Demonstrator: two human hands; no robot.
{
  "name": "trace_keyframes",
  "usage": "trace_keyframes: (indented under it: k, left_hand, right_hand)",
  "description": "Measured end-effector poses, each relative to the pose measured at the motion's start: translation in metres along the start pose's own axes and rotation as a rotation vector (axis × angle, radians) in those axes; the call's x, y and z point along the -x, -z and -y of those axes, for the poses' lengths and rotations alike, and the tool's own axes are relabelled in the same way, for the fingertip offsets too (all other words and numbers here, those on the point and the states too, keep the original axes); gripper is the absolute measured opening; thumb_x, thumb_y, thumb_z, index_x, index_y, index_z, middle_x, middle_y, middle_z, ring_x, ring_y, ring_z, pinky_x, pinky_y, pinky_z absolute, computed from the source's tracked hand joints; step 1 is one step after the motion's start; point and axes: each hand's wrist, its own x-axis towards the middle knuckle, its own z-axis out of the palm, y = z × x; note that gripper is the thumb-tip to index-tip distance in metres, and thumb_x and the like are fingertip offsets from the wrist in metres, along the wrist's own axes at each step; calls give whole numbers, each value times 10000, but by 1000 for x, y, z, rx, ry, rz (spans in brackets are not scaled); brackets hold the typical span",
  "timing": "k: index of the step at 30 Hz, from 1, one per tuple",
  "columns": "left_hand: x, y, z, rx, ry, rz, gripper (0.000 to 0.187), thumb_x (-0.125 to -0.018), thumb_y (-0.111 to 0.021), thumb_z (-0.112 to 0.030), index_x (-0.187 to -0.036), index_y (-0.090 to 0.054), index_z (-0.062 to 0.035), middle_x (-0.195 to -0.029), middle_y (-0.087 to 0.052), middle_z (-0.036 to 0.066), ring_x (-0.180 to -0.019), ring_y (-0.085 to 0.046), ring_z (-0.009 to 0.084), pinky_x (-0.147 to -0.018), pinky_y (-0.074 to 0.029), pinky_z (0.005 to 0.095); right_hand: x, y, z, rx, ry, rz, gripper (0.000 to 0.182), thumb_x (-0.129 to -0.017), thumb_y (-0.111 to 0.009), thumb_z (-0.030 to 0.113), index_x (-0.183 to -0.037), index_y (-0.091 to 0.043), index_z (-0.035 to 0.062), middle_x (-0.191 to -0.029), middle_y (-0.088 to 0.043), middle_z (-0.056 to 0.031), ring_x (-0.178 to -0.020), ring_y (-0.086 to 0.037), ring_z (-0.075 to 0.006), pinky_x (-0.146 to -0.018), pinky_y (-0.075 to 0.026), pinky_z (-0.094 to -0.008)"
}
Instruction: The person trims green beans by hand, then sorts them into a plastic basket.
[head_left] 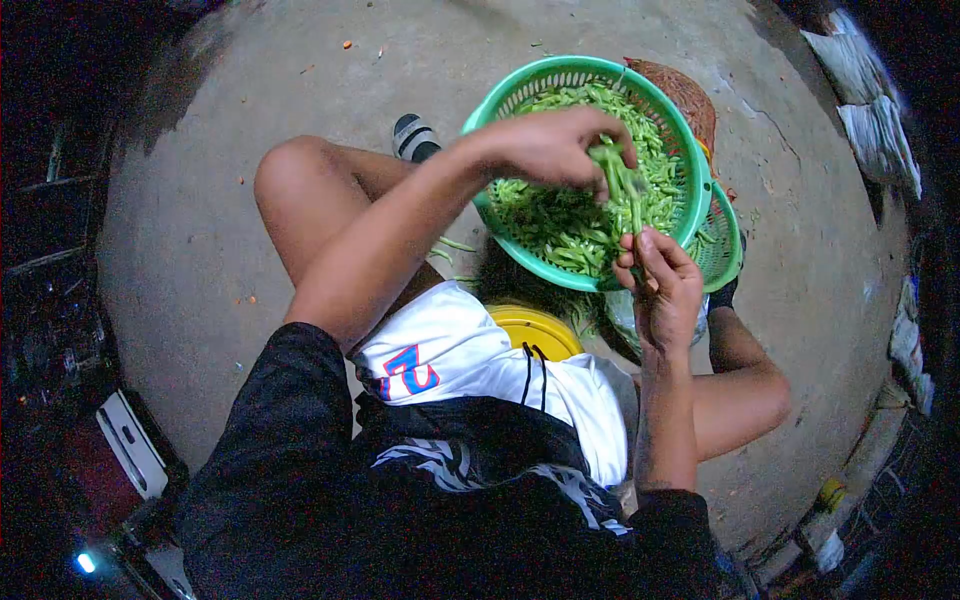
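A large green basket [590, 62] holds a heap of cut green bean pieces [575, 235]. Over its right half, my left hand [570, 148] curls its fingers around some green beans [610, 158], slightly blurred. Lower down, at the basket's near right rim, my right hand [668, 285] pinches the lower ends of long green beans [635, 215] that point up toward my left hand. The palm side of my left hand is partly hidden.
Behind the large basket is a reddish-brown mesh sack [680, 95]. A smaller green basket [722, 240] sits partly under it on the right. A yellow round lid or seat [535, 330] shows between my legs. Loose beans [457, 244] lie on the concrete floor [200, 260].
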Motion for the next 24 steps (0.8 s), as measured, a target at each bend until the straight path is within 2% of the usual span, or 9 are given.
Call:
trace_keyframes:
  k: [3,9,11,12,15,19,21,22,24]
  left_hand:
    - [3,-13,-20,-51,29,112,424,-795,-704,-2,-1215,-651,-25,-1043,-713,73,-918,-673,165,-852,-543,320]
    - [-3,14,-2,-45,28,-14,345,-849,-688,-3,-1191,-649,-25,-1036,-703,78,-913,-671,145,-821,-546,313]
    - [-2,-7,-2,-124,-146,25,386,-828,-733,-21,-1204,-645,-34,-1049,-707,79,-911,-677,153,-821,-543,314]
    - [-1,-17,-5,147,62,168,431,-802,-773,-43,-1214,-648,-34,-1050,-718,87,-916,-677,159,-826,-536,313]
    - [-3,-6,-3,-12,-81,114,401,-829,-751,-50,-1216,-647,-21,-1011,-717,93,-912,-677,156,-829,-534,317]
    - [1,15,-5,86,106,4,367,-856,-746,-80,-1204,-649,-16,-967,-710,73,-897,-668,154,-834,-527,316]
    - [0,-2,-7,-197,-243,27,358,-860,-736,-62,-1206,-653,-21,-950,-703,67,-874,-666,147,-828,-523,310]
    - [3,-12,-10,91,-39,147,366,-855,-737,-66,-1210,-658,-25,-951,-704,71,-885,-663,141,-826,-522,305]
    - [1,-9,-10,36,-56,121,366,-862,-729,-66,-1218,-653,-21,-954,-705,73,-882,-665,141,-822,-524,305]
  right_hand:
    - [1,0,0,-6,33,-2,188,-949,-726,96,-1096,-705,-19,-968,-744,-139,-767,-708,-154,-691,-606,-267]
    - [-2,4,0,-26,79,35,189,-943,-733,90,-1097,-706,-17,-969,-745,-129,-771,-709,-149,-697,-604,-266]
    - [-1,0,0,8,64,-2,193,-944,-733,92,-1098,-706,-22,-973,-749,-131,-773,-710,-148,-704,-604,-274]
    - [-1,1,0,10,63,-4,193,-944,-733,92,-1098,-706,-22,-973,-749,-131,-773,-710,-148,-704,-604,-274]
    - [2,2,-1,16,79,-1,189,-945,-733,92,-1094,-707,-21,-974,-750,-131,-772,-711,-151,-706,-605,-276]
    - [1,1,-2,1,106,5,191,-947,-732,94,-1098,-706,-19,-975,-750,-140,-770,-715,-153,-702,-610,-275]
    - [-1,2,-6,0,110,23,194,-948,-732,96,-1101,-706,-19,-975,-750,-144,-769,-716,-154,-702,-612,-275]
    - [-2,3,-7,-13,109,35,198,-962,-710,95,-1124,-702,-18,-1002,-748,-152,-792,-719,-154,-702,-615,-270]
    - [0,5,-7,-19,97,47,203,-976,-688,94,-1146,-697,-17,-1029,-745,-160,-814,-723,-154,-703,-617,-265]
